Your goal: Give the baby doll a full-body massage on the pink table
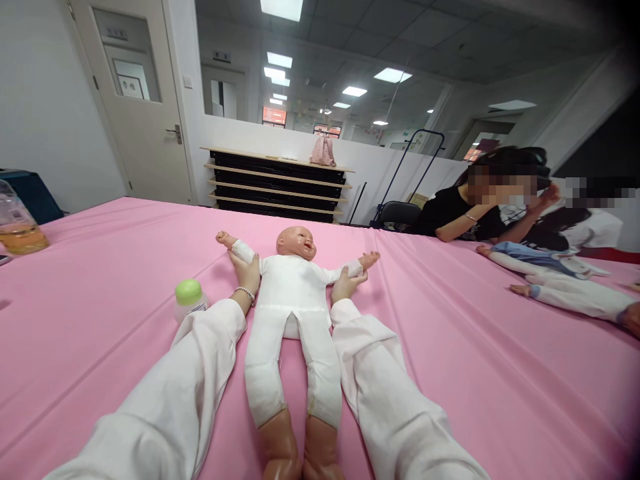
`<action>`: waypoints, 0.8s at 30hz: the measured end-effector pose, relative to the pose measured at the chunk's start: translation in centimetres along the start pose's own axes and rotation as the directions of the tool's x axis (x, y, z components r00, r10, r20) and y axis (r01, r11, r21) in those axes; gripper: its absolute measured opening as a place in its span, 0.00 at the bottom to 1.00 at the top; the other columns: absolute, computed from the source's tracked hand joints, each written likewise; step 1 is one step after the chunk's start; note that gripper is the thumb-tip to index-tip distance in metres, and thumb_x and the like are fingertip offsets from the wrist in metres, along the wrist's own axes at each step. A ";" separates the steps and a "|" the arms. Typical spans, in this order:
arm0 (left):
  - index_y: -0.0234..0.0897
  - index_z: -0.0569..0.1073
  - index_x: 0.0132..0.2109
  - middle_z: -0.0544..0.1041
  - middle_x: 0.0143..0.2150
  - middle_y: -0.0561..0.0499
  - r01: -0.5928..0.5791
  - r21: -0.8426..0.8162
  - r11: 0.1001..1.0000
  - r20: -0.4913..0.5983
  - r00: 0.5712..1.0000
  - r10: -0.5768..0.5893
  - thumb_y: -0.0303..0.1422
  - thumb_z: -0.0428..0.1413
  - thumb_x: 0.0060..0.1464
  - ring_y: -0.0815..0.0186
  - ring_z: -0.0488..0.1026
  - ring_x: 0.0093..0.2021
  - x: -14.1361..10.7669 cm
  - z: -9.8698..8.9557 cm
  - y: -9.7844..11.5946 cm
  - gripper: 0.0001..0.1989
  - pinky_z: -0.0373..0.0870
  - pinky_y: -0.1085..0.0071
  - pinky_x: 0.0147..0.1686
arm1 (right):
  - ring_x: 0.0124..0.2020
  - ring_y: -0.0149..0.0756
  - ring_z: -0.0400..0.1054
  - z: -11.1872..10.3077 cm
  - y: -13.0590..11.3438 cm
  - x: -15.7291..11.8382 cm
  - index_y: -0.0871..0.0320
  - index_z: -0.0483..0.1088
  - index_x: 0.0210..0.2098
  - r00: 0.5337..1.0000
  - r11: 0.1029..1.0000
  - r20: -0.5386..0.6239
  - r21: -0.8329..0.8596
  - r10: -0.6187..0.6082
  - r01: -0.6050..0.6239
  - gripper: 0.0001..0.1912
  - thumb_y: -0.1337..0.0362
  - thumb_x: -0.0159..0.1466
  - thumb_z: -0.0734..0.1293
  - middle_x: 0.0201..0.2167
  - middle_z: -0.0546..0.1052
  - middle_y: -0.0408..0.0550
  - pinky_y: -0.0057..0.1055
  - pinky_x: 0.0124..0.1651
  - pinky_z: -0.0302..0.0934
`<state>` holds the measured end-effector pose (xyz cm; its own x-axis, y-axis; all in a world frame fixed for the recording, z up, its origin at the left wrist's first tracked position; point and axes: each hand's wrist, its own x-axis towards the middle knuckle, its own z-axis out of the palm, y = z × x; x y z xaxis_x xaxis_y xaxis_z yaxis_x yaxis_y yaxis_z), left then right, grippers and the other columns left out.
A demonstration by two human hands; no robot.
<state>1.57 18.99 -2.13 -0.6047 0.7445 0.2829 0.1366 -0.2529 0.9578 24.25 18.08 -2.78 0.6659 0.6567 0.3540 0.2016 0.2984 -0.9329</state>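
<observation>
A baby doll with a white cloth body lies on its back on the pink sheet, arms spread and feet toward me. Its bare plastic head is turned to the right. My left hand, with a beaded bracelet at the wrist, is closed round the doll's arm on the left of the view. On the other side my right hand grips the opposite arm, fingers curled round the sleeve below the doll's hand. Some of my fingers are hidden behind the arms. Just left of my left forearm stands a jar with a green lid.
A bottle of amber liquid stands at the far left. At the right lies another doll in blue and white, near two seated people. Beyond the table are a black shelf rack with a pink backpack and a door.
</observation>
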 end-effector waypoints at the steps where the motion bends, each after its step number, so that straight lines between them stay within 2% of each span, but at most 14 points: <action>1: 0.35 0.40 0.64 0.51 0.64 0.41 -0.064 0.025 0.998 0.024 0.998 0.063 0.30 0.54 0.48 0.61 0.53 0.62 -0.1 0.0 0.1 0.41 0.53 0.68 0.59 | 0.54 0.39 0.57 0.1 -0.4 -0.3 0.60 0.54 0.55 0.999 0.999 0.017 -0.004 -0.033 0.033 0.23 0.63 0.61 0.58 0.55 0.60 0.56 0.41 0.56 0.53; 3: 0.37 0.40 0.64 0.55 0.61 0.41 -0.188 0.104 0.977 0.112 0.978 0.176 0.30 0.52 0.50 0.60 0.57 0.59 -0.3 -0.1 0.3 0.39 0.57 0.66 0.56 | 0.55 0.37 0.57 0.3 -1.2 -0.9 0.57 0.58 0.54 0.992 0.994 0.063 0.003 -0.105 0.105 0.23 0.66 0.59 0.59 0.54 0.62 0.52 0.39 0.57 0.53; 4: 0.38 0.41 0.65 0.57 0.59 0.41 -0.256 0.145 0.956 0.178 0.957 0.230 0.30 0.51 0.51 0.59 0.60 0.57 -0.4 -0.1 0.4 0.38 0.60 0.64 0.54 | 0.55 0.36 0.57 0.4 -1.6 -1.3 0.56 0.60 0.53 0.978 0.985 0.119 -0.001 -0.173 0.174 0.23 0.68 0.58 0.58 0.53 0.62 0.51 0.37 0.57 0.53; 5: 0.38 0.43 0.65 0.60 0.57 0.41 -0.334 0.180 0.925 0.250 0.925 0.285 0.30 0.50 0.51 0.58 0.62 0.54 -0.5 -0.1 0.4 0.36 0.61 0.63 0.52 | 0.55 0.36 0.57 0.5 -1.9 -1.6 0.55 0.62 0.52 0.944 0.963 0.195 -0.006 -0.265 0.271 0.23 0.70 0.57 0.58 0.53 0.63 0.50 0.37 0.57 0.53; 6: 0.39 0.45 0.64 0.62 0.54 0.42 -0.422 0.207 0.882 0.324 0.881 0.346 0.30 0.49 0.52 0.58 0.63 0.53 -0.6 -0.1 0.5 0.34 0.62 0.62 0.51 | 0.55 0.37 0.57 0.5 -2.1 -1.9 0.54 0.65 0.51 0.884 0.921 0.284 -0.008 -0.371 0.389 0.23 0.72 0.56 0.58 0.52 0.63 0.49 0.38 0.57 0.53; 9: 0.42 0.54 0.62 0.64 0.51 0.45 -0.649 0.260 0.715 0.497 0.725 0.477 0.24 0.46 0.51 0.58 0.61 0.51 -0.7 -0.2 0.7 0.30 0.60 0.60 0.51 | 0.55 0.39 0.57 0.6 -2.6 -2.3 0.51 0.69 0.47 0.620 0.720 0.496 0.017 -0.608 0.693 0.23 0.75 0.55 0.57 0.53 0.63 0.48 0.41 0.57 0.53; 10: 0.44 0.57 0.61 0.65 0.51 0.46 -0.684 0.285 0.672 0.531 0.696 0.484 0.23 0.45 0.51 0.59 0.61 0.50 -0.7 -0.2 0.7 0.30 0.59 0.60 0.51 | 0.55 0.38 0.57 0.6 -2.7 -2.3 0.51 0.70 0.46 0.567 0.673 0.518 0.022 -0.641 0.740 0.23 0.75 0.55 0.56 0.54 0.63 0.47 0.41 0.57 0.53; 12: 0.47 0.60 0.59 0.64 0.52 0.47 -0.712 0.336 0.617 0.571 0.675 0.468 0.21 0.44 0.50 0.59 0.61 0.48 -0.8 -0.2 0.9 0.30 0.60 0.61 0.48 | 0.55 0.38 0.57 0.6 -2.6 -2.1 0.50 0.71 0.45 0.509 0.615 0.534 0.028 -0.676 0.788 0.25 0.77 0.55 0.55 0.54 0.64 0.46 0.42 0.57 0.52; 15: 0.50 0.63 0.57 0.65 0.52 0.48 -0.743 0.369 0.558 0.608 0.647 0.460 0.19 0.43 0.51 0.59 0.60 0.47 -0.8 -0.2 1.2 0.29 0.60 0.62 0.45 | 0.55 0.37 0.57 0.8 -2.5 -1.7 0.51 0.72 0.44 0.471 0.586 0.547 0.044 -0.692 0.809 0.26 0.78 0.53 0.54 0.53 0.65 0.45 0.41 0.57 0.53; 19: 0.52 0.66 0.55 0.66 0.49 0.48 -0.779 0.376 0.502 0.657 0.606 0.449 0.19 0.45 0.50 0.58 0.60 0.45 -0.7 -0.2 1.6 0.29 0.60 0.62 0.43 | 0.54 0.37 0.58 0.9 -2.7 -1.6 0.52 0.73 0.42 0.468 0.597 0.578 0.040 -0.668 0.801 0.24 0.77 0.54 0.54 0.53 0.66 0.46 0.41 0.56 0.53; 22: 0.52 0.66 0.55 0.66 0.49 0.47 -0.773 0.374 0.512 0.663 0.609 0.436 0.19 0.45 0.49 0.57 0.60 0.45 -0.7 -0.2 1.7 0.29 0.60 0.61 0.43 | 0.54 0.38 0.58 0.8 -2.8 -1.7 0.52 0.73 0.42 0.468 0.598 0.590 0.031 -0.658 0.801 0.25 0.78 0.53 0.54 0.52 0.66 0.46 0.42 0.56 0.53; 24: 0.51 0.66 0.55 0.66 0.49 0.47 -0.746 0.364 0.558 0.647 0.633 0.425 0.19 0.45 0.49 0.57 0.61 0.46 -0.8 -0.2 1.6 0.29 0.60 0.60 0.44 | 0.53 0.37 0.59 0.8 -2.6 -1.8 0.52 0.72 0.43 0.478 0.609 0.587 0.033 -0.653 0.792 0.27 0.79 0.51 0.54 0.52 0.67 0.45 0.41 0.56 0.53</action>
<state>2.10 17.84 -0.87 0.1828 0.7636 0.6192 0.8129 -0.4717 0.3417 21.94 16.68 -0.92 -0.2351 0.5258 0.8175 0.6269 0.7248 -0.2859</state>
